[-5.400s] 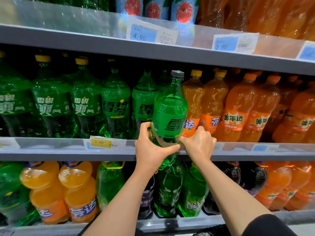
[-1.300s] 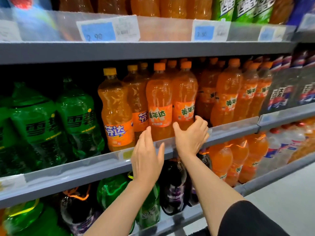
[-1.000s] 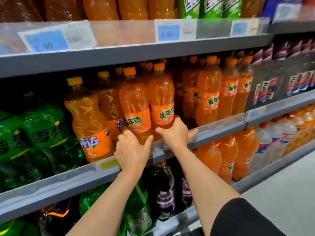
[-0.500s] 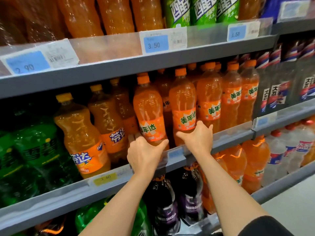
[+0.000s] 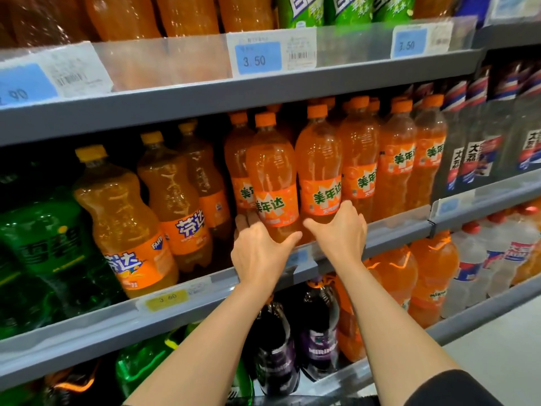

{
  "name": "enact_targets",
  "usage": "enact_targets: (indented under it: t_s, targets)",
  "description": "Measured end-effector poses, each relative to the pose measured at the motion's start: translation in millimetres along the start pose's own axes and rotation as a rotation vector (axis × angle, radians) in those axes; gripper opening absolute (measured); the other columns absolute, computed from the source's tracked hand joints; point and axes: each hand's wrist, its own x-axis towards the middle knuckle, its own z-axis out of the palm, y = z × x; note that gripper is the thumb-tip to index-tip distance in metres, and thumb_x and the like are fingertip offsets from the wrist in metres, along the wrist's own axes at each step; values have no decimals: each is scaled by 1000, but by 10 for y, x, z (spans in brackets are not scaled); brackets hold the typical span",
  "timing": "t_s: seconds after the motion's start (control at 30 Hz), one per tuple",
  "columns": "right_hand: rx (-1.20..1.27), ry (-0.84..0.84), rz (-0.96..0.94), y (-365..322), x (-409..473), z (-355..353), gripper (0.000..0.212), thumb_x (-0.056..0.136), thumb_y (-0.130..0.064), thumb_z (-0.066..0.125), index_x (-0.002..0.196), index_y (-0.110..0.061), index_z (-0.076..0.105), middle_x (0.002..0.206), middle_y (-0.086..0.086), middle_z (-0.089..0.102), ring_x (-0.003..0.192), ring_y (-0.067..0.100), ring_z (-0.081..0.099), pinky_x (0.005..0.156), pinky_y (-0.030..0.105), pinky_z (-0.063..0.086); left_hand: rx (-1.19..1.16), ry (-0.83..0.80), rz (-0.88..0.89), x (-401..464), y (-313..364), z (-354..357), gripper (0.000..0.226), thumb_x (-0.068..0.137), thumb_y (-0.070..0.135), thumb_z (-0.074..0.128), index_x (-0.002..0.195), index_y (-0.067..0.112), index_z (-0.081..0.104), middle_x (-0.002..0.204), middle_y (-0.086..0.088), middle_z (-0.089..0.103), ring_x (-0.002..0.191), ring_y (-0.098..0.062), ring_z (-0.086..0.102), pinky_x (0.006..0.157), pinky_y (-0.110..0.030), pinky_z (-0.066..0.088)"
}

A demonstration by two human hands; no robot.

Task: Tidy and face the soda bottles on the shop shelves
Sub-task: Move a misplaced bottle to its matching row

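Orange plastic soda bottles with orange caps and orange-and-green labels stand in a tight row at the front of the grey metal middle shelf [image 5: 398, 230], and the person works on two of them. The left hand [image 5: 260, 253] wraps the base of the left front orange bottle [image 5: 270, 183]: its fingers curl round the bottle's left side and back, its thumb lies across the front below the label, so the bottle sits in the crook between them. The right hand [image 5: 339, 232] cups the base of the neighbouring orange bottle [image 5: 319, 171], thumb across the front lower edge, fingers bent up along its right side against the label. The two bottles touch, labels facing out. Left of them stand amber-orange bottles with yellow caps [image 5: 123, 218], then green bottles [image 5: 38, 253]. A blue price tag [image 5: 257, 58] sits on the shelf rail above.
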Motion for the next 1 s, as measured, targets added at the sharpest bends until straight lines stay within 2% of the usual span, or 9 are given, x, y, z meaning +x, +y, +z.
enact_targets:
  t_s: [0.1, 0.17, 0.3, 0.4, 0.5, 0.57, 0.7, 0.87, 1.0]
  targets:
    - [-1, 99, 22, -44, -90, 98, 78, 72, -38, 78, 131, -6, 39, 133, 14, 49, 128, 33, 42, 116, 44, 23, 16, 53, 162, -145, -238, -124, 67, 81, 56, 66, 130, 14, 48, 125, -8, 54, 112, -26, 56, 82, -36, 49]
    - [37, 283, -45, -160, -206, 114, 83, 70, -31, 79, 136, -5, 37, 138, 15, 43, 130, 33, 38, 112, 45, 29, -53, 196, 280, -222, -512, -220, 53, 83, 40, 72, 124, 11, 56, 112, -7, 60, 104, -26, 59, 74, -33, 50]
    - [296, 530, -465, -535, -532, 170, 52, 73, -19, 71, 117, 2, 53, 117, 17, 54, 111, 29, 49, 100, 40, 41, -104, 526, 337, -249, -1134, -442, 38, 83, 25, 66, 113, 3, 59, 105, -12, 59, 99, -28, 53, 86, -30, 41]
    - [348, 242, -704, -810, -883, 380, 38, 77, -18, 68, 109, 0, 57, 103, 13, 57, 98, 24, 53, 87, 32, 46, -53, 642, 232, -249, -1451, -625, 49, 78, 20, 74, 115, -4, 54, 109, -21, 54, 103, -31, 44, 94, -39, 35]
    - [229, -203, -526, -1034, -1099, 668, 44, 77, -32, 73, 108, -6, 56, 103, 8, 59, 98, 24, 56, 85, 36, 49, -58, 613, 93, -272, -1719, -722, 66, 73, 28, 81, 119, -6, 48, 114, -23, 49, 108, -35, 44, 96, -44, 35]
    - [196, -357, -392, -1147, -1122, 803, 38, 74, -38, 75, 96, -13, 57, 100, 8, 64, 95, 27, 61, 82, 40, 52, -110, 543, 21, -313, -1831, -745, 74, 73, 39, 79, 123, -4, 46, 117, -20, 49, 109, -35, 47, 92, -46, 42]
    - [245, -467, -198, -1298, -1030, 962, 86, 61, -45, 76, 132, -15, 40, 127, 10, 55, 111, 33, 58, 91, 44, 51, -66, 428, -55, -286, -1866, -781, 75, 68, 53, 77, 115, 1, 54, 103, -15, 60, 92, -37, 60, 76, -45, 51]
    - [346, -607, -132, -1381, -913, 1096, 67, 69, -20, 82, 126, -20, 46, 116, 0, 61, 100, 20, 60, 87, 37, 52, 15, 361, -145, -182, -1845, -909, 66, 62, 70, 71, 90, 13, 55, 78, -5, 66, 73, -31, 65, 60, -38, 50]
    - [293, -530, -138, -1331, -880, 1069, 60, 62, -26, 88, 111, -17, 55, 113, 3, 65, 103, 21, 61, 89, 35, 51, 3, 369, -160, -175, -1829, -939, 66, 61, 69, 73, 94, 14, 57, 83, -5, 69, 78, -31, 67, 65, -38, 48]
